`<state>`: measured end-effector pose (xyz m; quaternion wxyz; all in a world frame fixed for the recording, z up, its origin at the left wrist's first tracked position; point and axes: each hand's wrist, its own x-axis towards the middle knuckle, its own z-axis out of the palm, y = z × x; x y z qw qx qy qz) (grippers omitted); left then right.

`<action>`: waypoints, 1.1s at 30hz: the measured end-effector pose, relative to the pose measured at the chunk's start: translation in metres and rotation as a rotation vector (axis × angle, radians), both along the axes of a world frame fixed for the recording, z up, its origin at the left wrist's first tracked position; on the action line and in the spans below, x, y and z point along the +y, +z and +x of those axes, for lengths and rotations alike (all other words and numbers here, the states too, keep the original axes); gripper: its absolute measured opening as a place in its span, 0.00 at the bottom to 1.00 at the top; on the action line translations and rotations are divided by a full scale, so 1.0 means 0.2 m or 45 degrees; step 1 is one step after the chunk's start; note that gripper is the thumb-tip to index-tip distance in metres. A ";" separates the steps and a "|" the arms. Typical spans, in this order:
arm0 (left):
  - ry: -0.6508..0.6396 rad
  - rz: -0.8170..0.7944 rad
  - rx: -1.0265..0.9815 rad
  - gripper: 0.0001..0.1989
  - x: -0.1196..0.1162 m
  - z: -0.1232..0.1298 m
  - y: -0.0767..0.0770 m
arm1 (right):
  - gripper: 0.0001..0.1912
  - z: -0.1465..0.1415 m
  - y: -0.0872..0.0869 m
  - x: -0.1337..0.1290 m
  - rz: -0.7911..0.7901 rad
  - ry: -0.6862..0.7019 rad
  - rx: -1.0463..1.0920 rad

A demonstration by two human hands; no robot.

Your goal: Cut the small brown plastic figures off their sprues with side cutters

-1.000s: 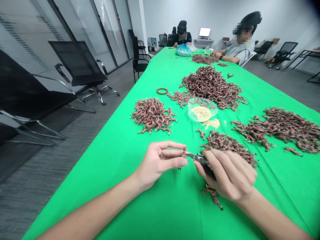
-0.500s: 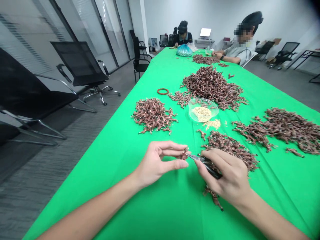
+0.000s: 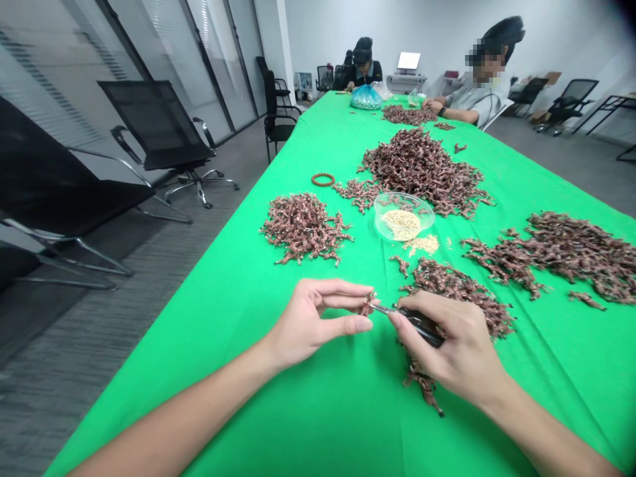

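Observation:
My left hand [image 3: 313, 324] pinches a small brown twisted piece [image 3: 368, 305] between thumb and fingertips. My right hand [image 3: 452, 348] grips small black-handled pliers [image 3: 417, 324], and their steel tip reaches the piece in the left fingers. A heap of the same brown pieces [image 3: 457, 288] lies just behind the right hand, and a loose strand [image 3: 423, 383] lies under it. Part of that heap is hidden by my fingers.
The green-covered table [image 3: 233, 324] holds more brown heaps [image 3: 420, 173], a clear bowl of beige grains [image 3: 402, 224] and a brown beaded ring [image 3: 323, 179]. Two co-workers [image 3: 479, 93] sit at the far end. Black chairs [image 3: 159, 129] stand along the left.
My right hand has shifted slightly, and the pliers now lie flatter. The left hand still pinches the piece, and the view has tilted a little.

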<state>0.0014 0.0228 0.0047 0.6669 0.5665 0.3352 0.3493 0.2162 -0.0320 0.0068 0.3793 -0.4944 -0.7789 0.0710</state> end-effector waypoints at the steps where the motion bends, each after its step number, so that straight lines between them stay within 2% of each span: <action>1: -0.011 -0.003 0.002 0.22 0.00 0.00 0.00 | 0.06 0.00 0.00 0.00 -0.015 0.007 -0.001; 8: -0.067 0.010 0.074 0.21 0.01 -0.01 0.00 | 0.08 0.02 0.03 0.02 -0.069 0.035 -0.066; 16: -0.083 -0.016 0.079 0.21 0.01 -0.01 0.00 | 0.08 0.03 0.03 0.02 -0.134 0.051 -0.047; 27: -0.110 0.011 0.061 0.20 0.02 -0.01 -0.01 | 0.14 0.03 0.06 0.02 -0.517 0.054 0.049; 33: -0.083 0.019 0.071 0.20 0.02 0.00 -0.01 | 0.13 0.03 0.06 0.02 -0.546 0.027 0.083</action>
